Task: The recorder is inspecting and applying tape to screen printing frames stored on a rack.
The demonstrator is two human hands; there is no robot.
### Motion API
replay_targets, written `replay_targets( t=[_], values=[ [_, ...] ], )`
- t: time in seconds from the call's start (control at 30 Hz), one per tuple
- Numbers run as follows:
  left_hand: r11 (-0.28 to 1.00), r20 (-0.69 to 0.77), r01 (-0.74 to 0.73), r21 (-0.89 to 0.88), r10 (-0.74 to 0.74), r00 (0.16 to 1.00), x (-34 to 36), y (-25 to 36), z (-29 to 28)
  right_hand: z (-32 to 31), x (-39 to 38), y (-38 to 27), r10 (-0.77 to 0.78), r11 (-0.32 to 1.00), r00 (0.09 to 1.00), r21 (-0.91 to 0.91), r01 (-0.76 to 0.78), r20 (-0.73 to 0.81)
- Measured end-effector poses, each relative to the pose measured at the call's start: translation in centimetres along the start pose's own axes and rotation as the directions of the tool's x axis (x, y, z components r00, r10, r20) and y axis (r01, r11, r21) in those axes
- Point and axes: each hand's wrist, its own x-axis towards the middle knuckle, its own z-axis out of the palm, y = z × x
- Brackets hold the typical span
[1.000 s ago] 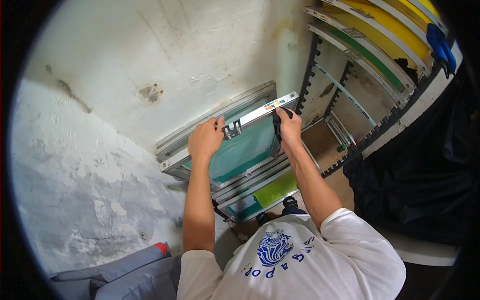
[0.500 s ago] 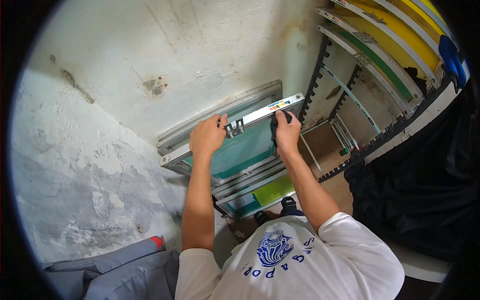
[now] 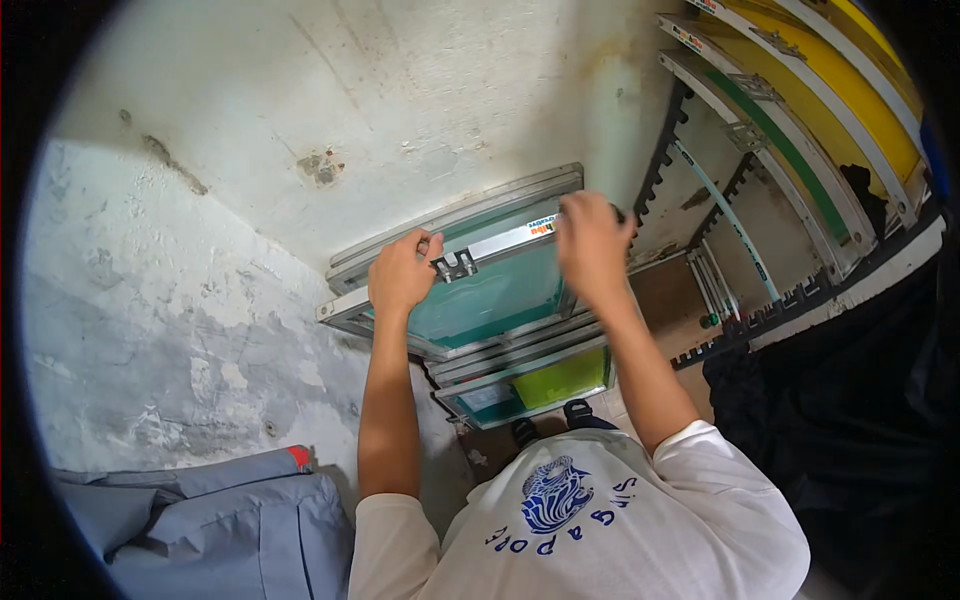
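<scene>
A screen printing frame (image 3: 505, 241) with silvery metal bars and teal mesh stands tilted in front of me. My left hand (image 3: 402, 272) is closed over the left part of its top bar, beside a black metal clip (image 3: 455, 265). My right hand (image 3: 597, 250) is slightly blurred and bent over the right end of the same bar. Something black shows at its fingers, mostly hidden, its kind unclear. Behind the frame, another metal frame (image 3: 450, 215) leans against the wall. Lower down, nearer my feet, stand more frames, one with yellow-green mesh (image 3: 560, 378).
At right, a black slotted rack (image 3: 655, 170) holds several large frames with yellow and green mesh (image 3: 820, 110). Black cloth (image 3: 840, 400) hangs below it. Grey fabric (image 3: 230, 520) lies at lower left. Worn, peeling walls (image 3: 200, 330) close in left and ahead.
My right hand has slid along the top bar to its right end, now covering the corner. My left hand still holds the bar. The view has shifted slightly.
</scene>
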Motion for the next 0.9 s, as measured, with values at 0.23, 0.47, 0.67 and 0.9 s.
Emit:
replay_targets(
  t=[0.23, 0.47, 0.67, 0.9],
  values=[
    [1.0, -0.031, 0.013, -0.001, -0.013, 0.999, 0.0, -0.1, 0.8, 3.9, -1.6, -2.5, -0.438, 0.868, 0.897, 0.235, 0.437, -0.05],
    [0.999, -0.101, 0.022, -0.042, -0.026, 0.995, 0.2, -0.1, 0.3, -0.9, 1.5, 3.1, -0.453, 0.888, 0.88, 0.154, 0.433, 0.142],
    [0.998, -0.095, 0.009, -0.067, -0.016, 0.995, 0.3, -0.3, 0.5, 3.1, 0.1, -3.9, -0.616, 0.786, 0.772, 0.056, 0.616, 0.157],
    [0.998, -0.072, -0.003, -0.063, -0.002, 0.997, 0.3, -0.5, 0.5, 5.3, 0.2, -4.1, -0.705, 0.705, 0.708, 0.07, 0.706, -0.043]
  ],
)
